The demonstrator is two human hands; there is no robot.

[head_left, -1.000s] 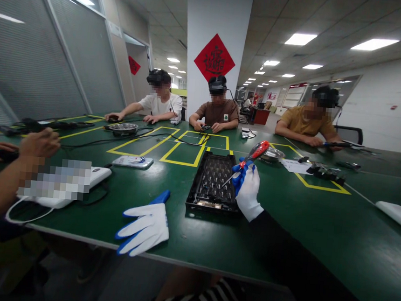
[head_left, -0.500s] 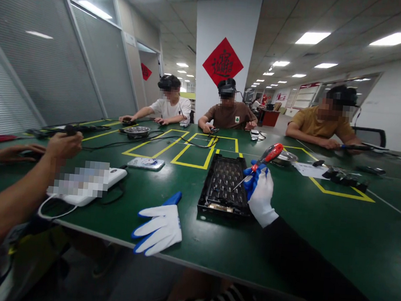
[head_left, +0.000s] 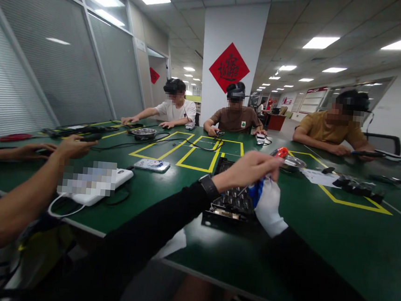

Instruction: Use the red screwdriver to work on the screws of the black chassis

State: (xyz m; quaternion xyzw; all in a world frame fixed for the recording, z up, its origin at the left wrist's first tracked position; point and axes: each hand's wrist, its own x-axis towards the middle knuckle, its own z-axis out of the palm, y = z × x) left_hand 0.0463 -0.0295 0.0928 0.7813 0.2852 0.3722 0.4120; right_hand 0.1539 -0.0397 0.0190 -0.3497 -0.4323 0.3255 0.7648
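Note:
My right hand point(head_left: 268, 203) wears a white and blue glove and is closed on a screwdriver point(head_left: 281, 152), whose red handle shows past my fingers. Its shaft points down over a black plastic tray-like casing point(head_left: 224, 208) on the table. My left hand point(head_left: 250, 168), bare and with a dark watch at the wrist, reaches across the casing. Its fingers are bent together against the gloved fingers and the screwdriver, and what they pinch is hidden. Partly covered by my left sleeve, another white glove point(head_left: 175, 245) lies at the table's front edge.
The green table point(head_left: 300, 253) has yellow tape outlines. A phone point(head_left: 152, 165), a white power device point(head_left: 108, 187) with cables, a metal bowl point(head_left: 143, 133), another metal dish point(head_left: 292, 162) and black parts point(head_left: 358, 188) lie about. Several people sit around it; a co-worker's arm point(head_left: 28, 196) extends from the left.
My left hand has come in from below and reached my right hand at the screwdriver. My left sleeve now covers most of the loose glove. The view has shifted slightly left.

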